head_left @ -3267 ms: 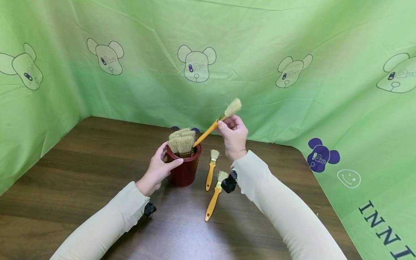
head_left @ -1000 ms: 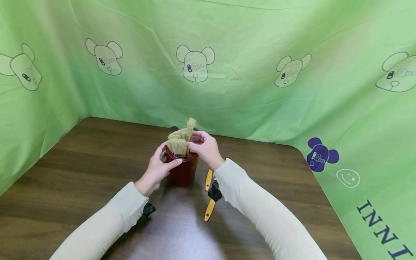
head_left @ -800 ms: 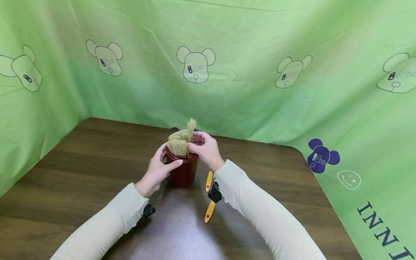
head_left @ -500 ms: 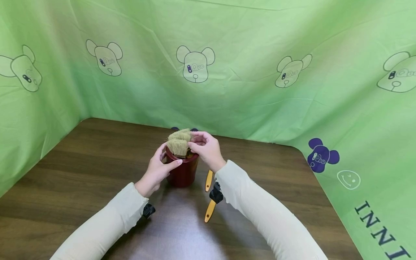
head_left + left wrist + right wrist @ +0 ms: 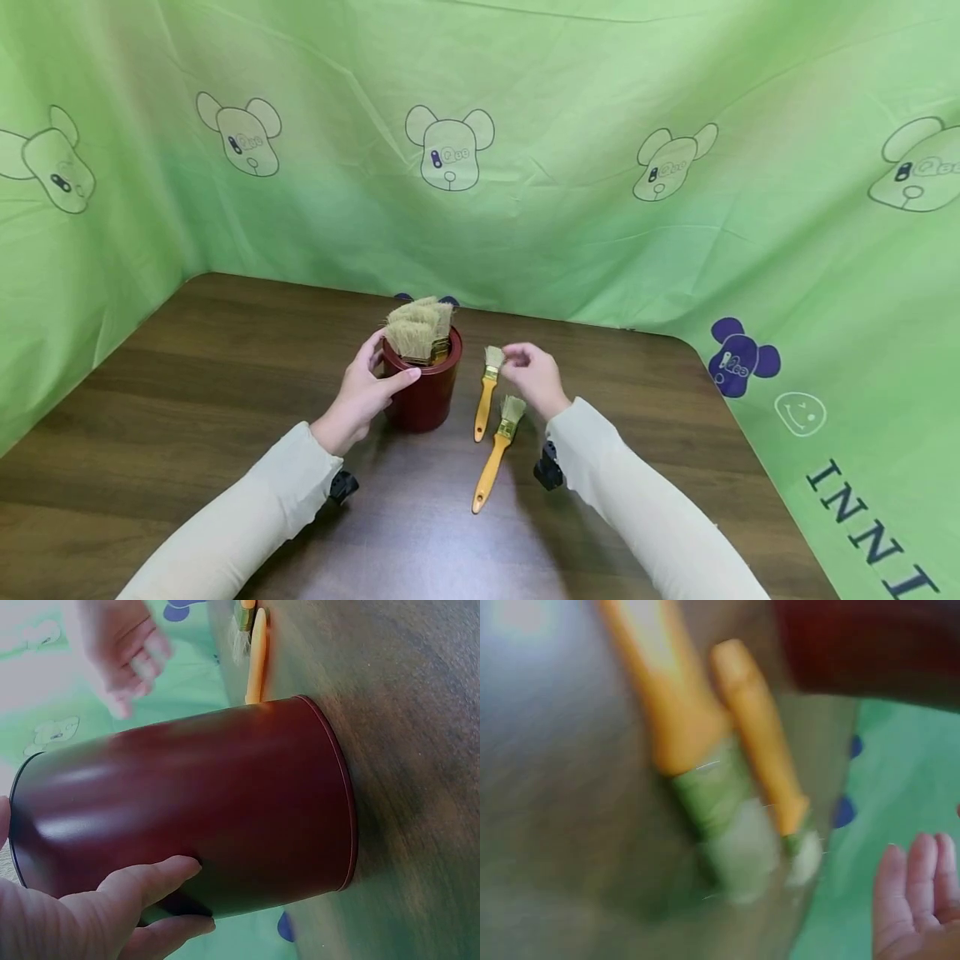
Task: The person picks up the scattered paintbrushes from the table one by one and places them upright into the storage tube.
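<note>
A dark red cup (image 5: pixel 425 392) stands on the brown table (image 5: pixel 187 392), packed with several paint brushes (image 5: pixel 418 327), bristles up. My left hand (image 5: pixel 365 392) grips the cup's left side; its thumb and fingers (image 5: pixel 142 900) curl round the wall (image 5: pixel 210 810). Right of the cup lie two orange-handled brushes, one farther (image 5: pixel 487 392) and one nearer (image 5: pixel 497 450). My right hand (image 5: pixel 531 375) hovers just right of the farther brush's bristles, fingers loosely spread and holding nothing. The right wrist view is blurred; both brushes (image 5: pixel 705 750) and the fingertips (image 5: pixel 919 889) show there.
Green cloth with bear prints (image 5: pixel 450 154) walls the table at the back, left and right. The table's right edge (image 5: pixel 750 450) runs under the cloth. Bare wood lies at the left and front of the cup.
My right hand set the brush it held into the cup, let go, and moved right and down toward the two brushes on the table. The left hand stayed on the cup.
</note>
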Motion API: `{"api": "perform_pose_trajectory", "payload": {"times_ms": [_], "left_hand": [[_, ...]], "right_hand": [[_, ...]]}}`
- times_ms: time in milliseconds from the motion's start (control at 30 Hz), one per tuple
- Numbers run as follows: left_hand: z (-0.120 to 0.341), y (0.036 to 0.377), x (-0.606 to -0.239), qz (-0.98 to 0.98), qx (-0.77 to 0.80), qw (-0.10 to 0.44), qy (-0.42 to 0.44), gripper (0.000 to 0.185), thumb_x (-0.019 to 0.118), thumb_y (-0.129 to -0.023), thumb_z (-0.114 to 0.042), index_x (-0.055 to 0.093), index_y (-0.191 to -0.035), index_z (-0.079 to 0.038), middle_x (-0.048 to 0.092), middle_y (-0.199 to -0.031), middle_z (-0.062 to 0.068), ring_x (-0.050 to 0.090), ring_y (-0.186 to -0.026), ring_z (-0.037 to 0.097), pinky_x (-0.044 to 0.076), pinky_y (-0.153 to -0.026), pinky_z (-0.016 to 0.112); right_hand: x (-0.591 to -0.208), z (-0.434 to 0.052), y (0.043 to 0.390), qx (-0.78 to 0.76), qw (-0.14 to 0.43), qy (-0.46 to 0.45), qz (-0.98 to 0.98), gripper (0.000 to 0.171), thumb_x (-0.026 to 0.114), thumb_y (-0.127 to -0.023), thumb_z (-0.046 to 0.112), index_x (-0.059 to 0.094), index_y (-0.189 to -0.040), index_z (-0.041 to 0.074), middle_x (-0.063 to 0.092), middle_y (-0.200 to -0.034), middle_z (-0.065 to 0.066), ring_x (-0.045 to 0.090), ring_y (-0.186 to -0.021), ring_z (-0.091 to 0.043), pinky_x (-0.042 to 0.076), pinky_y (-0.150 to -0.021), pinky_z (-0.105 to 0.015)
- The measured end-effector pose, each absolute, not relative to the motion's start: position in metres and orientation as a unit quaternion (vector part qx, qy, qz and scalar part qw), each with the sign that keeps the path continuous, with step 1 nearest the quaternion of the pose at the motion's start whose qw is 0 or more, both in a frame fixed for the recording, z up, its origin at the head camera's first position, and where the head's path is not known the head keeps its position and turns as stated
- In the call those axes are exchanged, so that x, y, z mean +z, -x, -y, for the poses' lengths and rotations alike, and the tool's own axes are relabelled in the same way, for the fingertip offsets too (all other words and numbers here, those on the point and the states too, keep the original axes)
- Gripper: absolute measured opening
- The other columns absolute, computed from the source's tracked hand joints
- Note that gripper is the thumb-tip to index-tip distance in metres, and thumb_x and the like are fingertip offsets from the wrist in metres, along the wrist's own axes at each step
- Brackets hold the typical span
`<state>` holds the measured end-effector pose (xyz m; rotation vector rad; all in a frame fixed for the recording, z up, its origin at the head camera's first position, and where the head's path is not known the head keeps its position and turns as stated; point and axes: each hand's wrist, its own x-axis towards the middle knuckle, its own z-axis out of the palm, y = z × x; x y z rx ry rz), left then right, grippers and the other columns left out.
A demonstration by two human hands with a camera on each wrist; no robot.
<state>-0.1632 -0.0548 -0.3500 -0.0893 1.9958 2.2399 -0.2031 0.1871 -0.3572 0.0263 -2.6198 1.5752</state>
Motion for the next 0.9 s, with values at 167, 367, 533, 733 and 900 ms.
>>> {"api": "perform_pose_trajectory", "payload": {"times_ms": [167,367,533,733,900], "left_hand": [[0.056,0.166,-0.352,-0.665,0.743,0.072,0.025,0.078,0.066,-0.088,-0.006,0.023,-0.152,-0.015,0.024,-0.154,0.017,0.028,-0.138,0.035,0.041,-0.091,0.061],[0.058,0.172,-0.355,-0.663,0.745,0.069,0.029,0.078,0.066,-0.088,-0.006,0.023,-0.152,-0.016,0.024,-0.154,0.017,0.027,-0.139,0.034,0.039,-0.093,0.062],[0.059,0.174,-0.354,-0.665,0.743,0.068,0.03,0.079,0.066,-0.087,-0.006,0.023,-0.152,-0.017,0.024,-0.155,0.015,0.025,-0.14,0.032,0.042,-0.091,0.059],[0.06,0.174,-0.353,-0.668,0.74,0.07,0.03,0.079,0.067,-0.087,-0.007,0.023,-0.152,-0.017,0.024,-0.155,0.014,0.026,-0.14,0.031,0.043,-0.089,0.056],[0.059,0.173,-0.353,-0.669,0.739,0.071,0.028,0.078,0.066,-0.087,-0.006,0.023,-0.152,-0.016,0.024,-0.155,0.016,0.026,-0.139,0.032,0.042,-0.09,0.057]], "right_hand": [[-0.376,-0.198,0.192,0.373,-0.042,-0.077,0.924,0.023,0.068,-0.076,0.002,0.066,-0.099,-0.003,0.063,-0.076,-0.005,0.056,-0.068,-0.014,0.047,-0.061,-0.027],[-0.377,-0.193,0.181,0.187,-0.053,-0.117,0.974,0.02,0.076,-0.074,0.022,0.069,-0.09,0.012,0.057,-0.062,0.006,0.048,-0.055,-0.01,0.038,-0.049,-0.029],[-0.38,-0.193,0.172,0.14,-0.046,-0.087,0.985,0.021,0.079,-0.073,0.028,0.068,-0.085,0.015,0.063,-0.07,0.003,0.053,-0.058,-0.013,0.04,-0.048,-0.033],[-0.387,-0.191,0.166,0.138,-0.031,-0.079,0.987,0.025,0.08,-0.073,0.029,0.059,-0.073,0.014,0.052,-0.062,0.004,0.046,-0.053,-0.014,0.034,-0.044,-0.031],[-0.39,-0.193,0.168,0.136,-0.061,-0.08,0.986,0.02,0.076,-0.073,0.02,0.058,-0.079,0.013,0.053,-0.066,0.003,0.047,-0.055,-0.014,0.036,-0.047,-0.03]]}}
